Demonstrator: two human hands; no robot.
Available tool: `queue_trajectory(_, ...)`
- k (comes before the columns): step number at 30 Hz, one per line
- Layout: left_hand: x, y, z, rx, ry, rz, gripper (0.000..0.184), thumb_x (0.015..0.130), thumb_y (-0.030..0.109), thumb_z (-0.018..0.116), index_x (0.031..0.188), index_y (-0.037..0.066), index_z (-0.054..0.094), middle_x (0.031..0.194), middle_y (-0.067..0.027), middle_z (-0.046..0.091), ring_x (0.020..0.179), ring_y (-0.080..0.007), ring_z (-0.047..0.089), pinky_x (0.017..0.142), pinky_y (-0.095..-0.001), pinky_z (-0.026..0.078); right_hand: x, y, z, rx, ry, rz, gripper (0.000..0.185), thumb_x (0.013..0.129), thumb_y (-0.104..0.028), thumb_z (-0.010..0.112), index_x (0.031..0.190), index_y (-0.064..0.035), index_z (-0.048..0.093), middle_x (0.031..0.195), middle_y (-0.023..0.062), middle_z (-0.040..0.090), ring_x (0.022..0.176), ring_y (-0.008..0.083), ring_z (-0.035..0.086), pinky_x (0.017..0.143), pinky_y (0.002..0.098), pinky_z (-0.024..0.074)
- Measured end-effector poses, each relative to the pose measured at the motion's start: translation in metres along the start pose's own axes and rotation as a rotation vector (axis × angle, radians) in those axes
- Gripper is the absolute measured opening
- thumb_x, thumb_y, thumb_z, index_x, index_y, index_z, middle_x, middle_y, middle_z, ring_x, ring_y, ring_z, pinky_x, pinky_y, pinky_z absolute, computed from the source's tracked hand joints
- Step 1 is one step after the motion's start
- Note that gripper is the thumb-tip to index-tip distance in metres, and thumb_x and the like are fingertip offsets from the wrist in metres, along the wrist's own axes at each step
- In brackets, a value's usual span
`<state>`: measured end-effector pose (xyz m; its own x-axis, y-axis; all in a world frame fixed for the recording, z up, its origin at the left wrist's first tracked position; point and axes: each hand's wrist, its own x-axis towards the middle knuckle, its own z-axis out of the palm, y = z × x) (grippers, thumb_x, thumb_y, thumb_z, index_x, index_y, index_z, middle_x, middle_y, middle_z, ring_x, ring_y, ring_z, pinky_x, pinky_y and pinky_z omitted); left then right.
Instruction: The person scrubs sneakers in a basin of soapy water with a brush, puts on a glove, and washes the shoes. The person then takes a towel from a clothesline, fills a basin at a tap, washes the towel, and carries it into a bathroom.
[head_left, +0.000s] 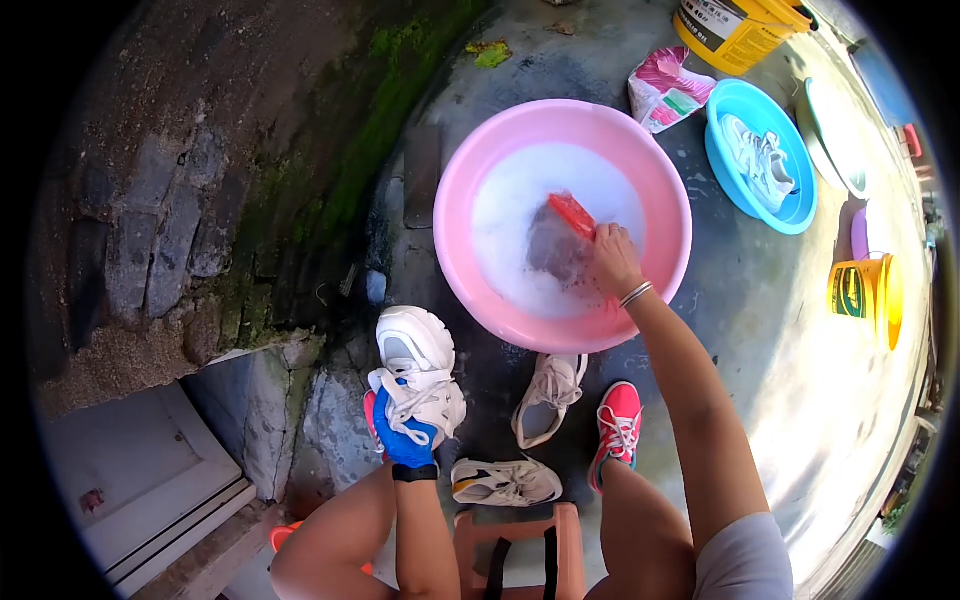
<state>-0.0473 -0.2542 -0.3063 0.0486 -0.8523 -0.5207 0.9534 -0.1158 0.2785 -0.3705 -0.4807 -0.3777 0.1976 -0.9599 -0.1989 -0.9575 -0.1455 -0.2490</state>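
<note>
My left hand (408, 440), in a blue glove, is closed on a white sneaker (418, 345) with loose laces, to the left of and nearer than the pink basin (462, 270). The sneaker's toe points away from me. My bare right hand (615, 255), with bracelets at the wrist, grips a red scrub brush (572, 213) over the basin. The brush's bristles are hidden. White suds (510, 200) fill the basin, with a dark patch of water under the brush. Two more light sneakers, one upright (549, 398) and one lying crosswise (507, 482), rest on the wet ground between my feet.
Right of the basin stands a blue basin (728, 185) holding white shoes (762, 165). A pink-and-white bag (665, 92) and a yellow bucket (735, 35) are behind. Another yellow bucket (885, 300) lies far right. A mossy brick wall (190, 220) borders the left. A pink stool (568, 550) is beneath me.
</note>
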Motion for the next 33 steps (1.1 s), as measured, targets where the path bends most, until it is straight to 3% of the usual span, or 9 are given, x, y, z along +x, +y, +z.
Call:
queue_trajectory(3,0.015,0.013,0.075,0.467,0.055,0.062,0.038,0.092,0.023,0.041,0.123,0.002,0.043,0.116,-0.0156,0.051,0.100,-0.0271,0.056,0.087,-0.0353,0.046,0.018,0.021,0.002,0.041,0.229,0.131,0.052,0.070,-0.004,0.055,0.117,0.0040,0.034,0.107,0.0259,0.048,0.096,0.0378,0.049,0.080,0.0446,0.0449)
queue_trajectory(4,0.027,0.008,0.075,1.017,0.048,0.296,0.037,0.091,0.019,0.042,0.123,0.001,0.043,0.117,-0.0143,0.052,0.101,-0.0251,0.055,0.088,-0.0352,0.045,0.018,0.021,0.005,0.026,0.286,0.183,0.054,0.070,-0.004,0.055,0.120,0.0028,0.034,0.108,0.0257,0.047,0.094,0.0379,0.050,0.080,0.0442,0.0452)
queue_trajectory(6,0.066,0.002,0.114,0.496,-0.017,-0.054,0.036,0.091,0.016,0.042,0.123,0.001,0.043,0.117,-0.0129,0.052,0.101,-0.0236,0.055,0.088,-0.0333,0.045,0.016,0.010,0.025,0.086,0.243,0.324,0.059,0.071,-0.001,0.054,0.126,0.0000,0.030,0.103,0.0228,0.050,0.086,0.0356,0.054,0.077,0.0413,0.0469)
queue_trajectory(7,0.081,-0.005,0.122,0.981,-0.155,0.116,0.036,0.090,0.018,0.043,0.122,0.001,0.044,0.115,-0.0126,0.052,0.100,-0.0235,0.056,0.088,-0.0331,0.045,0.010,-0.003,0.041,0.162,0.138,0.407,0.062,0.072,0.001,0.052,0.129,-0.0016,0.028,0.098,0.0199,0.053,0.080,0.0332,0.056,0.075,0.0390,0.0482)
queue_trajectory(9,0.130,-0.020,0.123,0.443,-0.120,-0.273,0.032,0.090,0.018,0.042,0.116,0.002,0.048,0.107,-0.0124,0.057,0.095,-0.0232,0.057,0.085,-0.0329,0.047,-0.004,-0.033,0.025,0.987,-0.099,0.511,0.055,0.077,0.004,0.048,0.130,-0.0027,0.033,0.084,0.0143,0.056,0.071,0.0259,0.057,0.066,0.0335,0.0481)
queue_trajectory(11,0.137,-0.026,0.146,0.354,-0.048,-0.348,0.029,0.089,0.020,0.043,0.110,0.002,0.053,0.097,-0.0136,0.060,0.087,-0.0251,0.060,0.081,-0.0351,0.049,-0.003,-0.035,0.060,1.350,0.114,0.269,0.042,0.088,-0.006,0.040,0.130,-0.0069,0.039,0.069,0.0132,0.057,0.059,0.0235,0.055,0.058,0.0357,0.0444)
queue_trajectory(18,0.140,-0.038,0.138,0.268,-0.008,-0.327,0.035,0.092,0.025,0.039,0.114,0.002,0.051,0.098,-0.0133,0.060,0.084,-0.0229,0.060,0.075,-0.0346,0.050,-0.069,-0.115,-0.062,0.413,0.099,-0.130,0.045,0.085,-0.015,0.046,0.130,-0.0114,0.040,0.073,0.0200,0.054,0.059,0.0330,0.055,0.053,0.0405,0.0452)
queue_trajectory(26,0.162,-0.030,0.129,0.096,-0.095,-0.313,0.035,0.091,0.026,0.038,0.114,0.002,0.051,0.101,-0.0135,0.059,0.088,-0.0247,0.059,0.080,-0.0371,0.048,-0.062,-0.132,-0.053,0.488,0.172,-0.276,0.038,0.084,-0.019,0.052,0.122,-0.0143,0.052,0.069,0.0209,0.053,0.056,0.0361,0.056,0.051,0.0446,0.0446)
queue_trajectory(33,0.147,-0.028,0.160,0.183,-0.167,-0.209,0.031,0.091,0.023,0.037,0.102,0.000,0.054,0.090,-0.0143,0.061,0.079,-0.0244,0.060,0.077,-0.0345,0.049,0.025,-0.018,0.005,0.313,0.213,0.517,0.039,0.090,-0.022,0.038,0.127,-0.0107,0.040,0.082,0.0243,0.060,0.073,0.0381,0.060,0.065,0.0493,0.0448)
